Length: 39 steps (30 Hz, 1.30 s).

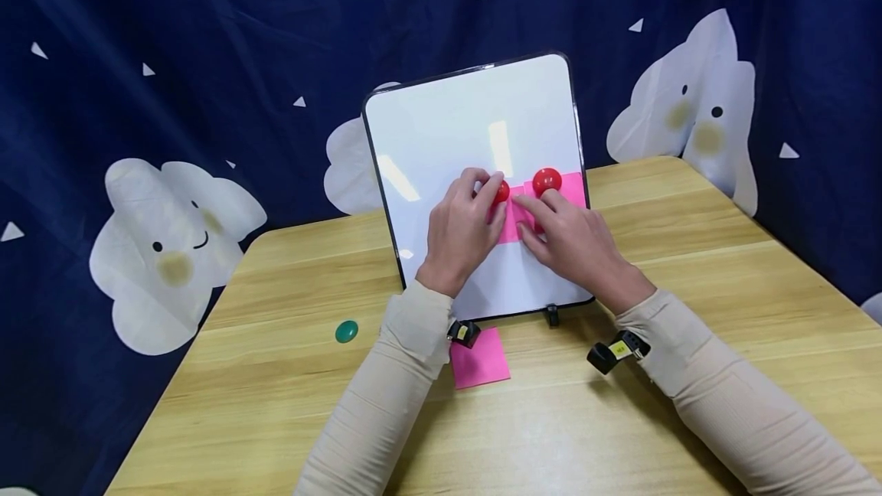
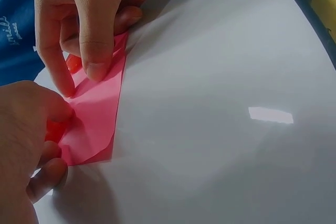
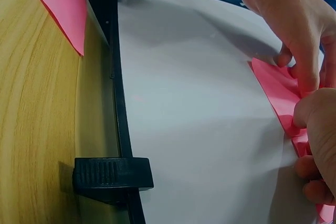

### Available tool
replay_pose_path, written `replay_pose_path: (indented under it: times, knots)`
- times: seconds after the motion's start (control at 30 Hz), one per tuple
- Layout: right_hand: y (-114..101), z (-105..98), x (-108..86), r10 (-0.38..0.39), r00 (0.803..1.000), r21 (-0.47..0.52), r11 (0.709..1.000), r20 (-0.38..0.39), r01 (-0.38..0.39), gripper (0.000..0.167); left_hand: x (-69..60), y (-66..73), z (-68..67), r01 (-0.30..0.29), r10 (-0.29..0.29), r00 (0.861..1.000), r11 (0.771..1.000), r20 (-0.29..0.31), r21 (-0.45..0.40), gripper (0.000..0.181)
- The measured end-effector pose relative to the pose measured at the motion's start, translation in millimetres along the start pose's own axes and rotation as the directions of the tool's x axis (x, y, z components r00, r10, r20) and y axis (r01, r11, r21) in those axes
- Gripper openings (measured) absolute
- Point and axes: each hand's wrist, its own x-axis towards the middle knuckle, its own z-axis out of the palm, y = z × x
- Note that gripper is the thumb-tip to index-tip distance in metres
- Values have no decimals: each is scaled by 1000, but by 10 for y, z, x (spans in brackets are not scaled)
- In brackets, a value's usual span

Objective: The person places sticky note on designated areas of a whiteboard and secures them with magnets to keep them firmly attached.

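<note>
My left hand [image 1: 458, 232] is at the whiteboard [image 1: 468, 128], finger and thumb around a red round magnet [image 1: 502, 191] at a pink note [image 1: 508, 230]. My right hand [image 1: 575, 239] rests its fingertips on the pink paper just to the right, below another red magnet [image 1: 547, 180]. In the left wrist view, red shows between the fingers of my left hand [image 2: 21, 140], and my right hand [image 2: 97, 9] touches the note [image 2: 100, 116]. The right wrist view has my left hand [image 3: 304, 24] above my right hand [image 3: 323, 135], both partly cut off.
Another pink note [image 1: 480, 360] lies on the wooden table [image 1: 276, 404] in front of the board. A green round piece [image 1: 347, 331] is to its left. Black feet [image 3: 113, 174] support the board's lower edge. A dark blue curtain [image 1: 241, 21] with white clouds hangs behind.
</note>
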Motion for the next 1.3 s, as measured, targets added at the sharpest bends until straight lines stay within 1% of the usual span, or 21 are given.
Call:
replay_pose_path:
  times: [0.57,0.87,1.0,1.2,1.3]
  knots:
    - [-8,0,4,-1,1000,2,1000,-1,1,50,-5,10,-1,19,-19,1000,1000,5,15,37]
    - [-1,-3,-1,-4,1000,1,1000,-2,4,49,-12,-6,-2,10,-10,1000,1000,-10,-26,38]
    - [4,7,-5,-13,1000,4,1000,-13,13,48,-37,-33,9,5,-7,999,998,-32,-55,36]
    - [-4,12,-10,-35,998,29,999,-46,37,45,-116,-55,-7,11,-19,994,997,-109,-75,28]
    - [-4,14,-9,-48,996,42,998,-71,51,41,-157,-61,-38,7,-18,991,996,-131,-85,24]
